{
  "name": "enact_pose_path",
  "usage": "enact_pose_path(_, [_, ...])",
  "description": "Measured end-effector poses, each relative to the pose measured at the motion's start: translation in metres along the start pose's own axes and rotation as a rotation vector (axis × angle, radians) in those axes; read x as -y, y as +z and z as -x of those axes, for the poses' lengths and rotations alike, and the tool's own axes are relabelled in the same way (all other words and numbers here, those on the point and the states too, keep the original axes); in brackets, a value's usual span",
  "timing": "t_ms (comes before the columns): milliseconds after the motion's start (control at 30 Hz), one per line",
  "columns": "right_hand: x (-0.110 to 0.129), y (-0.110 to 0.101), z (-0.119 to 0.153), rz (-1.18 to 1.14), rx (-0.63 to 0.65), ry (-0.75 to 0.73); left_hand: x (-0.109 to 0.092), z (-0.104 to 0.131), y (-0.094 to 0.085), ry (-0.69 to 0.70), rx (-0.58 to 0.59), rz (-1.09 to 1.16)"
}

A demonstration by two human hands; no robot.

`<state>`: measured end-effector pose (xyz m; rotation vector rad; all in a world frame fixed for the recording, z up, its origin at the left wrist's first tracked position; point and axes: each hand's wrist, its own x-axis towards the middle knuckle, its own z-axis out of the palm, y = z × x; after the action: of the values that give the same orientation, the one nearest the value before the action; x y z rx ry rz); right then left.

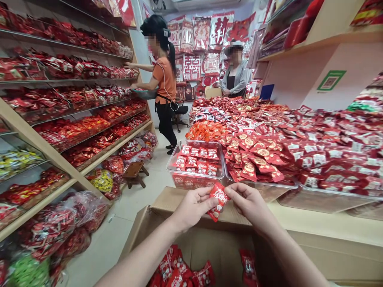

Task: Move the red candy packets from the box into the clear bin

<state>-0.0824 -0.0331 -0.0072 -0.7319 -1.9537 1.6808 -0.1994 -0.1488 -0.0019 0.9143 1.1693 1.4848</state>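
Observation:
A small red candy packet point(219, 199) with white lettering is held over an open cardboard box point(167, 201). My left hand point(194, 207) pinches its left side, and the fingers of my right hand point(247, 201) close on its upper right corner. Below, inside the box, several similar red packets point(179, 269) lie in a heap, with a single packet point(248, 265) apart on the right. Just beyond my hands stands a clear plastic bin point(196, 179) where like packets are laid in neat rows.
More clear bins heaped with red packets point(257, 155) cover the counter to the right. Shelves point(68, 81) of packets line the left wall, with stuffed bags point(66, 223) and a wooden stool point(135, 171) below. A person in orange point(166, 79) reaches to the shelves; another person point(236, 75) is behind the counter.

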Motion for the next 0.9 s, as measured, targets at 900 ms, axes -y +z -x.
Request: enact_pose_path(900, [-0.026,0.044,0.023,-0.149,-0.042,-0.166,0.016,0.013,0.002,-0.001,-0.437,0.294])
